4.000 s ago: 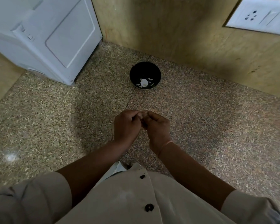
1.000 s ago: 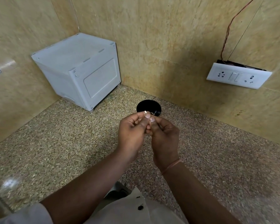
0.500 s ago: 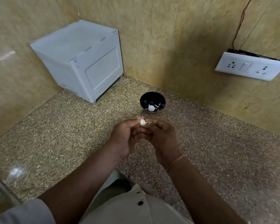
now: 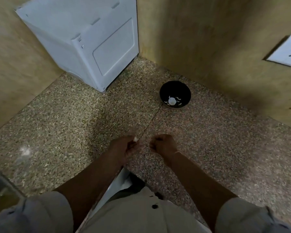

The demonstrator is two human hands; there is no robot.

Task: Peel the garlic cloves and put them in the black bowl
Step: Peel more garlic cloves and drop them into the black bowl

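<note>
**A:** Hands first. What have they got?

**B:** Left hand (image 4: 124, 147): fingers curled, pinching a small whitish garlic clove (image 4: 135, 139) at the fingertips, low over the worktop. Right hand (image 4: 163, 144): fingers curled in, knuckles up, set apart from the left with bare stone showing between them. Whether it pinches a scrap of skin or nothing at all, cannot tell (the frame is soft with blur).

**A:** Is the clove peeled?

**B:** Pale where it shows, but only a sliver sticks out past the fingers. Judgement: peeling of this one is at or near its end, since the hands are apart rather than working on it together.

**A:** And the bowl?

**B:** Round black bowl (image 4: 180, 89) sits on the speckled stone worktop (image 4: 208, 140), well ahead of the hands and near the tan wall (image 4: 200, 39). At its bottom are pale pieces (image 4: 171, 102): one roundish lump with thinner curved bits around it. Probably cloves already dropped in. Count uncertain, and some may be skin.

**A:** So how far along?

**B:** Part done. Something is in the bowl, but the clove in the left hand is not there yet. No other garlic shows in view, so what is left beyond this clove cannot be read from here.

**A:** Surroundings?

**B:** White boxy appliance (image 4: 84, 39) in the far-left corner, white socket plate (image 4: 287, 54) on the wall at right. Neither lies between hand and bowl.
</note>
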